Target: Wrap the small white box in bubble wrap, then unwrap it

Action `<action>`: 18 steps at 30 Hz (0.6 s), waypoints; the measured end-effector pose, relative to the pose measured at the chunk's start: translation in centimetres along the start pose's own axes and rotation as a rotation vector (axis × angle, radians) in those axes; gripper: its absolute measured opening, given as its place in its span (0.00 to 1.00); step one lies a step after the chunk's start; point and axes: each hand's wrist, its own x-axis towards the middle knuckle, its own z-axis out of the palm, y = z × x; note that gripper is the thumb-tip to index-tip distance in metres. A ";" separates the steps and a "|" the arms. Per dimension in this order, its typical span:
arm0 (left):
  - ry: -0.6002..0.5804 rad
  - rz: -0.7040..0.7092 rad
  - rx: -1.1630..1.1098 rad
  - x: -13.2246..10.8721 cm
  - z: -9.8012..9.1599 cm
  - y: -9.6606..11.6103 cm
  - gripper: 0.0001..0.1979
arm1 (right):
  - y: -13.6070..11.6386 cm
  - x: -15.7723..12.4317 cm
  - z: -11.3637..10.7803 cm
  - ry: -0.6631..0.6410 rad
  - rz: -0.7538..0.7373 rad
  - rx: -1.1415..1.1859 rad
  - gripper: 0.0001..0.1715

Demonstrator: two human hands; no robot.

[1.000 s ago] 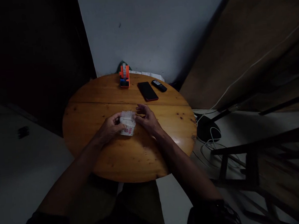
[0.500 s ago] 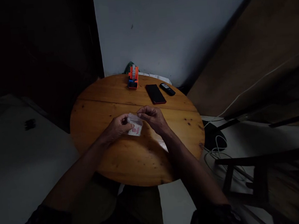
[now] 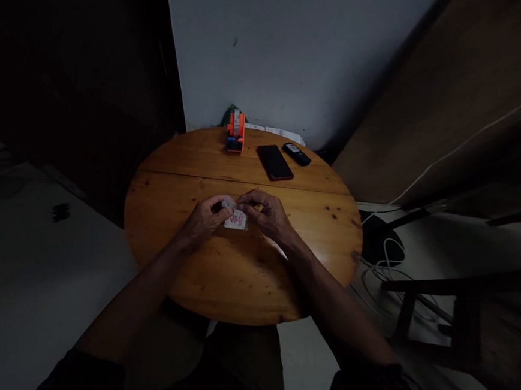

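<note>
Over the middle of a round wooden table [image 3: 195, 284], I hold a small whitish packet [image 3: 236, 221] with red print, which looks like a clear plastic bag. My left hand [image 3: 206, 217] is closed on its left side, thumb on the front. Against its upper right edge, my right hand [image 3: 266, 212] is pinched, thumb and forefinger together on the plastic. What lies inside the packet is too dim to tell.
An orange tape dispenser [image 3: 236, 131] stands at the table's far edge by the wall. Right of it lie a black smartphone [image 3: 275, 162] and a small dark keypad phone [image 3: 296, 153]. White cable [image 3: 385, 263] is coiled on the floor beside a dark wooden stool [image 3: 430, 287].
My right hand has come slightly down and closer to my left hand. The packet's upper part is now bunched between the fingers, and less of its front shows. The view has shifted slightly.
</note>
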 end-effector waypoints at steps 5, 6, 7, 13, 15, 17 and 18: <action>0.009 0.033 0.035 0.2 -0.2 -0.6 0.21 | -0.1 -0.4 0.5 0.039 -0.140 -0.204 0.13; 0.014 0.039 0.047 0.2 -0.2 -0.7 0.21 | -0.1 -0.5 0.6 0.042 -0.162 -0.261 0.12; 0.021 0.042 0.064 0.2 -0.2 -0.7 0.21 | -0.2 -0.6 0.5 0.037 -0.178 -0.321 0.12; 0.084 0.065 0.182 0.2 -0.1 -0.1 0.20 | -0.6 -0.8 0.0 -0.048 -0.226 -0.558 0.15; 0.094 0.087 0.223 0.3 0.0 -0.1 0.18 | -0.8 -0.8 -0.1 -0.064 -0.256 -0.578 0.17; 0.110 0.107 0.254 0.4 0.0 -0.1 0.17 | -0.8 -0.8 -0.1 -0.079 -0.267 -0.597 0.17; 0.119 0.112 0.264 0.5 0.1 -0.2 0.16 | -0.8 -0.8 -0.1 -0.085 -0.264 -0.610 0.17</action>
